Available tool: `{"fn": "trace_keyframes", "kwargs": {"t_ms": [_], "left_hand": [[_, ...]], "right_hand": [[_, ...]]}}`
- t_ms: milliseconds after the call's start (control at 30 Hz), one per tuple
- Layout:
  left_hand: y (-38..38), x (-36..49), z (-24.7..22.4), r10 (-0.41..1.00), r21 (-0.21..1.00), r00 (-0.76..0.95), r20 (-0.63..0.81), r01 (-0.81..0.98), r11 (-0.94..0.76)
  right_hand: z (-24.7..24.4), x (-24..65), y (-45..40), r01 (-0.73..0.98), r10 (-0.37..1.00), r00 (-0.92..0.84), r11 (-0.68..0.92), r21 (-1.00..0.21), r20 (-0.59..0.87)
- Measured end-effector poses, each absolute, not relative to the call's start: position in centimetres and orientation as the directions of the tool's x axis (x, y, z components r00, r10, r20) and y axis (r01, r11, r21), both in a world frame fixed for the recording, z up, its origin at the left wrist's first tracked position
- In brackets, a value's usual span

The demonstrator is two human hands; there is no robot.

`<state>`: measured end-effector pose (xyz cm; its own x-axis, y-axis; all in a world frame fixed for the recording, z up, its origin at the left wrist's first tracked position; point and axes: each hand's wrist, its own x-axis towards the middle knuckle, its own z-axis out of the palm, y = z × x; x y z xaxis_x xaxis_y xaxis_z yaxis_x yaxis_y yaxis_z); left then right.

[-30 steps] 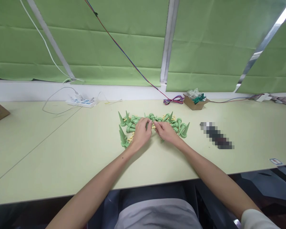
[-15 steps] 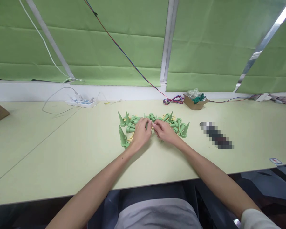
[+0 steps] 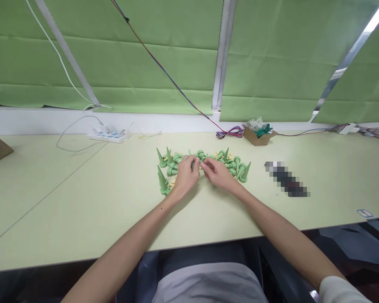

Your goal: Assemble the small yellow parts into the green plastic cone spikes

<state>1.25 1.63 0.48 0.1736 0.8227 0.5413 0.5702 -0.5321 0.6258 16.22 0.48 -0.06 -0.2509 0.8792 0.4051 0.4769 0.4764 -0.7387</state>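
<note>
My left hand (image 3: 187,171) is closed in a pinch over the middle of a pile of green plastic cone-shaped spikes. A pointed green spike (image 3: 190,152) rises just above its fingers and appears to be held in them. Close against it, my right hand (image 3: 218,171) is also pinched, fingertips nearly meeting the left ones. Whatever sits in the right fingertips is too small and covered to make out. Around both hands lie several green spikes (image 3: 243,173), some upright and some on their sides. Small yellow pieces (image 3: 173,182) are scattered among them, partly hidden by the left hand.
A small cardboard box (image 3: 257,138) with clear plastic and green material stands at the back, beside a coiled red-blue cable (image 3: 230,133). A white power strip (image 3: 109,136) is at back left. A blurred dark object (image 3: 287,180) lies to the right on the table (image 3: 82,210).
My left hand has shifted very slightly left, and the spike tip above its fingers has moved with it. The right hand stays almost still. The surrounding pile looks the same.
</note>
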Motion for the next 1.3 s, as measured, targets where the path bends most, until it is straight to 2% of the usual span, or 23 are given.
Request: {"fn": "trace_keyframes", "kwargs": {"t_ms": [133, 500, 633, 800, 867, 1133, 1300], "left_hand": [[1.70, 1.17, 0.39, 0.828, 0.632, 0.169, 0.535, 0.570, -0.525], [1.34, 1.49, 0.49, 0.840, 0.643, 0.189, 0.509, 0.566, -0.517], [1.42, 1.43, 0.60, 0.837, 0.639, 0.189, 0.513, 0.567, -0.520], [1.65, 1.28, 0.53, 0.830, 0.637, 0.168, 0.531, 0.567, -0.522], [1.65, 1.29, 0.46, 0.832, 0.640, 0.167, 0.529, 0.566, -0.520], [1.27, 1.52, 0.54, 0.832, 0.631, 0.192, 0.520, 0.571, -0.526], [1.11, 1.59, 0.62, 0.830, 0.628, 0.197, 0.522, 0.570, -0.530]], "right_hand": [[-0.02, 16.22, 0.28, 0.447, 0.883, -0.279, 0.468, -0.762, 0.379], [-0.30, 16.42, 0.92, 0.575, 0.849, -0.282, 0.522, -0.630, 0.446], [-0.19, 16.34, 0.75, 0.557, 0.863, -0.255, 0.500, -0.663, 0.436], [0.06, 16.26, 0.39, 0.439, 0.880, -0.256, 0.475, -0.763, 0.401], [0.12, 16.28, 0.34, 0.429, 0.880, -0.263, 0.475, -0.768, 0.396], [0.03, 16.44, 0.68, 0.584, 0.861, -0.235, 0.497, -0.642, 0.452], [0.10, 16.37, 0.69, 0.598, 0.865, -0.246, 0.490, -0.634, 0.437]]}}
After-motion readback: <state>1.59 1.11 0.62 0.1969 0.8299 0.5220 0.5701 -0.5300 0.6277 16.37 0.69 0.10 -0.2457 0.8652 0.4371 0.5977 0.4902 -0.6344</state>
